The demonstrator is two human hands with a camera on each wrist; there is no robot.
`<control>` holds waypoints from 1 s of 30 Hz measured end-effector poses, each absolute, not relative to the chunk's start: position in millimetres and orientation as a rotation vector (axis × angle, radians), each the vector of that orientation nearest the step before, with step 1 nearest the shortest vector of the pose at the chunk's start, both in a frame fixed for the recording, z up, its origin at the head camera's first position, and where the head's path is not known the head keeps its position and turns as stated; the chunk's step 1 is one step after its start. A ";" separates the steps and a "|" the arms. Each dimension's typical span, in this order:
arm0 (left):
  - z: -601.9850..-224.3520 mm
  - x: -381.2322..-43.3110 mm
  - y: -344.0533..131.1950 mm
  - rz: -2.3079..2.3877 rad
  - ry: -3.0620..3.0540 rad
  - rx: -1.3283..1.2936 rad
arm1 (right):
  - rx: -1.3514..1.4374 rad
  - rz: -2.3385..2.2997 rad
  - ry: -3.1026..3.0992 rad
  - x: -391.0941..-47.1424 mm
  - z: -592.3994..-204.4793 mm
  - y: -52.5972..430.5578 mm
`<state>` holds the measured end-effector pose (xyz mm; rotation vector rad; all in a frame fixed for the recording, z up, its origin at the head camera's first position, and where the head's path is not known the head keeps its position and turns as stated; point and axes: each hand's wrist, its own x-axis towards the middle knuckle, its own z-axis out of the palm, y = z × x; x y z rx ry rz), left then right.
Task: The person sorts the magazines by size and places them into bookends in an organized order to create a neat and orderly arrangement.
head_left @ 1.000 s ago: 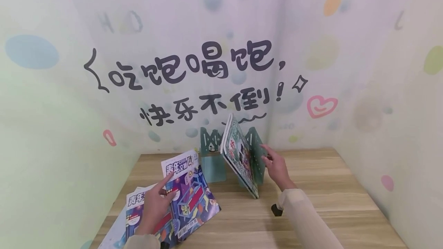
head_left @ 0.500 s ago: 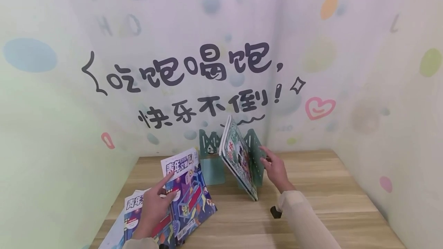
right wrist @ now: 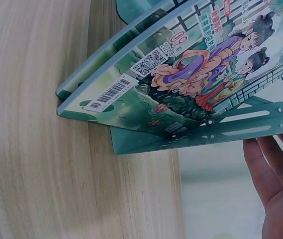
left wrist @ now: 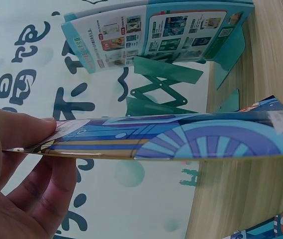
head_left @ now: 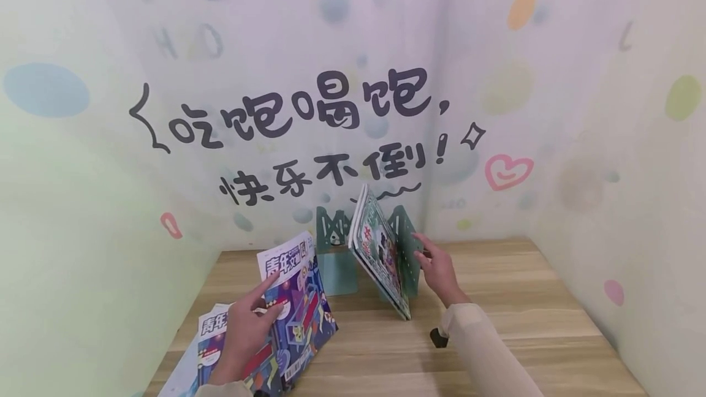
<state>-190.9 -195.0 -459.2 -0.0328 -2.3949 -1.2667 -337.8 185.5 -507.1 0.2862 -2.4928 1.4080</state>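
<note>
My left hand [head_left: 248, 326] pinches a purple-blue magazine [head_left: 300, 317] near its left edge and holds it tilted up. In the left wrist view this magazine [left wrist: 181, 137] appears nearly edge-on, the thumb on one side and fingers on the other. My right hand [head_left: 441, 271] grips the edge of the right plate of a green expandable bookend [head_left: 409, 256]. Two thin books [head_left: 380, 250] lean inside it, tilted left; in the right wrist view the nearer book [right wrist: 181, 89] shows two illustrated figures and a barcode. Part of the right fingers is cut off in that view.
A similar magazine [head_left: 212, 342] lies at the table's left, partly under my left forearm, with a pale sheet or cover [head_left: 182, 369] beneath. The bookend's left base plate [head_left: 339, 274] lies flat on the wooden table [head_left: 496, 317]. A printed curtain-like wall [head_left: 579, 139] stands behind.
The magazine in my left hand has turned slightly, its right side swinging left, so its cover looks narrower. My right hand, the bookend and the leaning books stay put.
</note>
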 end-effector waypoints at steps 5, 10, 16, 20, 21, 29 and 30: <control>-456.0 -187.8 -192.7 -1.240 -2.333 -0.112 | 0.266 1.419 -2.500 -337.7 -506.4 185.5; -451.1 -184.9 -190.7 -1.223 -2.309 -0.158 | 0.272 1.414 -2.501 -338.1 -505.0 184.9; -446.2 -181.7 -189.0 -1.216 -2.318 -0.188 | 0.287 1.412 -2.495 -337.1 -504.9 185.1; -444.2 -178.0 -188.9 -1.229 -2.352 -0.182 | 0.296 1.409 -2.491 -337.4 -505.1 185.4; -443.3 -177.3 -188.8 -1.241 -2.358 -0.183 | 0.295 1.406 -2.489 -337.4 -505.3 185.6; -443.6 -176.9 -185.7 -1.253 -2.293 -0.293 | 0.302 1.394 -2.485 -337.0 -506.4 186.4; -444.2 -177.7 -184.8 -1.252 -2.281 -0.314 | 0.302 1.392 -2.484 -337.1 -506.4 186.3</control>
